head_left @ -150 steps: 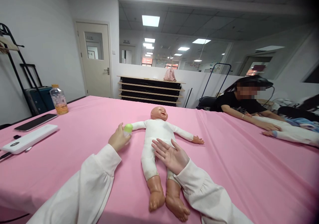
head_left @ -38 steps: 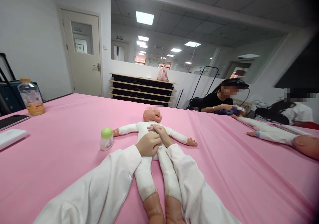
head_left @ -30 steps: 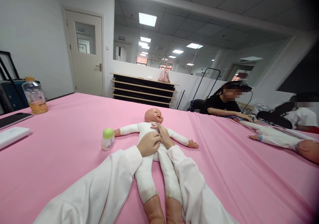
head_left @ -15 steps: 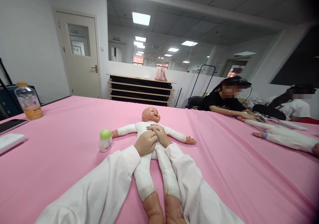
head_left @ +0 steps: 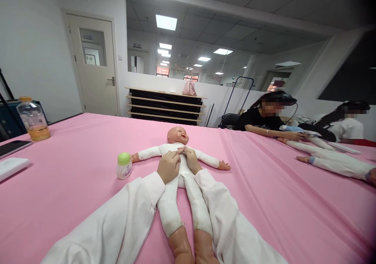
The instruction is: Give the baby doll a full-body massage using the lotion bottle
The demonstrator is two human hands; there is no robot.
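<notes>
A baby doll (head_left: 183,170) with a white cloth body lies on its back, arms spread and legs toward me. Both my hands rest on its chest. My left hand (head_left: 169,167) is on the left side of the chest, fingers stretched toward the middle. Opposite it, my right hand (head_left: 192,160) lies with its fingers extended, the fingertips of both hands meeting near the upper chest. Neither hand grasps anything. Beside the doll's hand on the left stands a small white bottle (head_left: 124,166) with a green cap.
Pink cloth (head_left: 88,170) covers the table. At the far left are a drink bottle (head_left: 34,119), a phone (head_left: 13,148) and a white box (head_left: 13,168). On the right, a co-worker (head_left: 261,117) handles light blue and white cloth near another doll (head_left: 337,160); another person sits beyond.
My hands were overlapping on the doll's chest; now they have drawn slightly apart, with only the fingertips meeting. The co-worker's hands have shifted, and light blue cloth now shows there.
</notes>
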